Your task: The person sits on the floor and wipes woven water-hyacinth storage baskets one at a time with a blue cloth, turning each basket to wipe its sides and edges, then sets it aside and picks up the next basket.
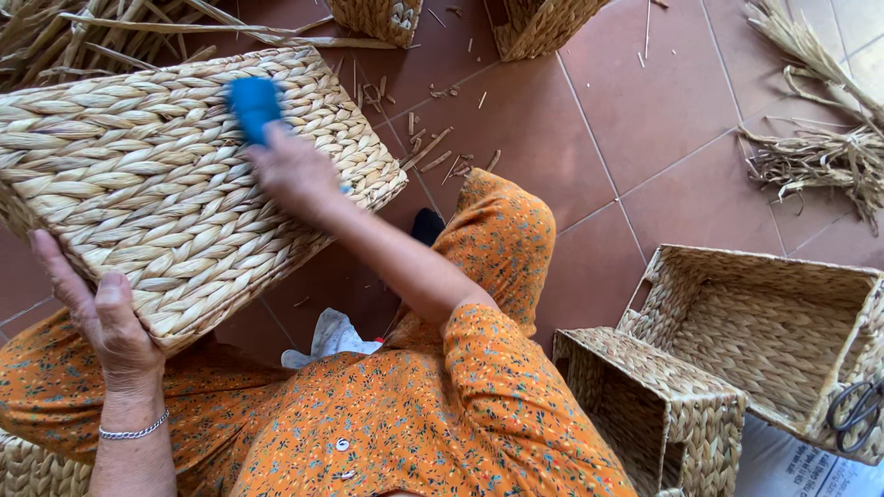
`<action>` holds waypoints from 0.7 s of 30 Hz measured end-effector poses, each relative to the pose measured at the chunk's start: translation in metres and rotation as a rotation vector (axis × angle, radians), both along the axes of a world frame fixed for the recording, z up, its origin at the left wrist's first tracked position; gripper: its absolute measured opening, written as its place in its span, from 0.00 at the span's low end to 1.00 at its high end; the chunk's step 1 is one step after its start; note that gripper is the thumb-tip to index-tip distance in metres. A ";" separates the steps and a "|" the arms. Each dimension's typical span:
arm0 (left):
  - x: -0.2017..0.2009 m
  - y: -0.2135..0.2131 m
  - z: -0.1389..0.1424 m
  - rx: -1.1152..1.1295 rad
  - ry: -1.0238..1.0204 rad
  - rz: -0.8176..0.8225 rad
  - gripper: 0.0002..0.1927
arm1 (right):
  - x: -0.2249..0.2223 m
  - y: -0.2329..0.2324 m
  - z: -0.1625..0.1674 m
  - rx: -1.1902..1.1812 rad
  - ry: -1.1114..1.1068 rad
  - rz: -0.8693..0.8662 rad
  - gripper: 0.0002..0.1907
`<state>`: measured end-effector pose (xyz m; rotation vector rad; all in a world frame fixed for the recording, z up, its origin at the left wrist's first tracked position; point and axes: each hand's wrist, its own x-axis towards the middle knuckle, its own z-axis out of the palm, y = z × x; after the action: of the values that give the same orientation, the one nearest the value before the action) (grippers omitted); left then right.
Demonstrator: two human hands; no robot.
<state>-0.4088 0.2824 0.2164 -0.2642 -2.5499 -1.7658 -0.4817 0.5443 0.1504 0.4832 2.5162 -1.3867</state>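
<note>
Left hand (110, 322) clamps the near edge of a woven basket (157, 175) tilted over the lap; right hand (293, 170), blurred, closes on a blue tool (254, 106) pressed against the basket's upturned face

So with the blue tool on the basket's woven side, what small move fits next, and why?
Probably another stroke toward the near edge: the right hand presses the blue tool high on the woven basket, the left hand steadies its lower edge, and most of the face lies below.
</note>
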 end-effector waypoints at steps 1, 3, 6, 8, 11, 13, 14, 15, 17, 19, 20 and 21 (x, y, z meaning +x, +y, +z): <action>-0.001 0.000 0.000 -0.066 0.009 0.014 0.36 | 0.018 -0.024 0.016 -0.056 0.334 0.057 0.16; -0.003 0.000 0.000 -0.152 0.009 0.032 0.33 | 0.054 -0.070 0.042 -0.021 0.611 0.187 0.27; -0.005 -0.001 0.001 -0.190 0.017 0.018 0.30 | 0.067 -0.091 0.046 0.070 0.655 0.252 0.32; -0.004 -0.001 0.001 -0.179 0.066 -0.006 0.32 | 0.054 -0.075 0.028 0.079 0.684 0.194 0.30; -0.002 -0.001 0.001 -0.123 0.037 -0.006 0.38 | 0.018 -0.017 -0.015 0.091 0.528 0.054 0.25; -0.001 -0.001 0.001 -0.151 0.054 -0.008 0.40 | 0.013 0.024 -0.045 0.250 0.478 -0.084 0.19; -0.001 -0.001 0.001 -0.166 0.061 -0.010 0.40 | 0.012 0.046 -0.060 0.265 0.319 -0.154 0.21; -0.001 -0.001 0.001 -0.168 0.058 -0.011 0.40 | 0.014 0.070 -0.074 0.364 0.017 -0.199 0.24; -0.002 -0.002 0.000 -0.171 0.059 0.011 0.39 | 0.021 0.102 -0.096 0.435 -0.129 -0.312 0.25; -0.007 -0.002 -0.004 -0.196 0.087 0.020 0.37 | 0.025 0.120 -0.103 0.412 -0.163 -0.413 0.27; -0.011 -0.003 -0.006 -0.208 0.102 0.021 0.36 | 0.023 0.121 -0.102 0.388 -0.183 -0.400 0.27; -0.013 -0.004 -0.009 -0.204 0.109 0.029 0.35 | 0.021 0.115 -0.100 0.369 -0.199 -0.388 0.28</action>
<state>-0.4221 0.2785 0.2078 -0.3175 -2.6413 -1.4403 -0.4609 0.6597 0.0500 1.1697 2.6031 -0.9101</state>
